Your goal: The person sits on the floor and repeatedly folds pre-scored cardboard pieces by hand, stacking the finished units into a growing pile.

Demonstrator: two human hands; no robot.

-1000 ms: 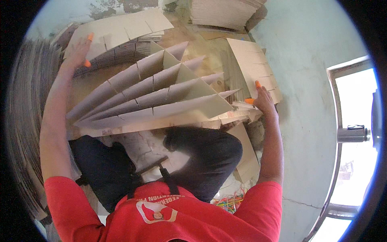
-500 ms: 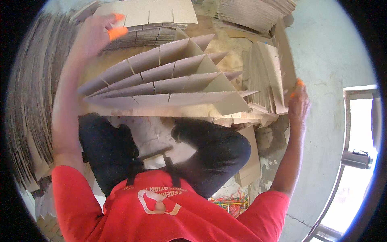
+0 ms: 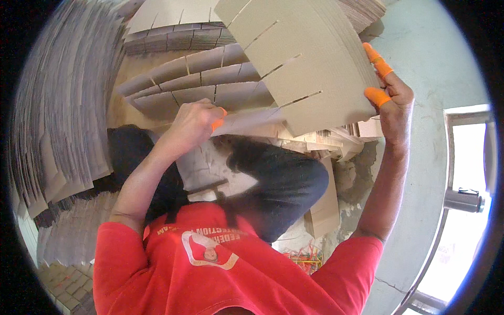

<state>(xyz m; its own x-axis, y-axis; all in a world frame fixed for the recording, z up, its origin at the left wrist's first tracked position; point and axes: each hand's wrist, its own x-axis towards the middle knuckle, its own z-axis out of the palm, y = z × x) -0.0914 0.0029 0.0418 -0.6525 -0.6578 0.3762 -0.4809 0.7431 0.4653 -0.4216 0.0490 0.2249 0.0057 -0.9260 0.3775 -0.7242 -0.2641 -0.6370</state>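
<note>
My right hand (image 3: 392,102), with orange finger covers on its thumb and finger, grips a thick bunch of slotted cardboard sheets (image 3: 310,63) by the right edge. Several straight slits show on the bunch's tilted face. My left hand (image 3: 191,123) is closed at the nearest long cardboard strip (image 3: 247,119), an orange cover showing on a fingertip. Behind that strip, more slotted strips (image 3: 223,93) stand on edge, fanned out on a wooden surface. The sheets in my right hand hide their right ends and the crosspiece.
Tall stacks of cardboard sheets (image 3: 63,100) line the left side. More slotted pieces (image 3: 176,16) lie piled at the back, and another stack (image 3: 365,11) at the back right. A wall (image 3: 425,68) and bright window (image 3: 467,168) are right; colourful strands (image 3: 304,258) lie low.
My left hand has come down from the far left to the near strip. My right hand has lifted and brought the cardboard bunch leftward over the fanned strips.
</note>
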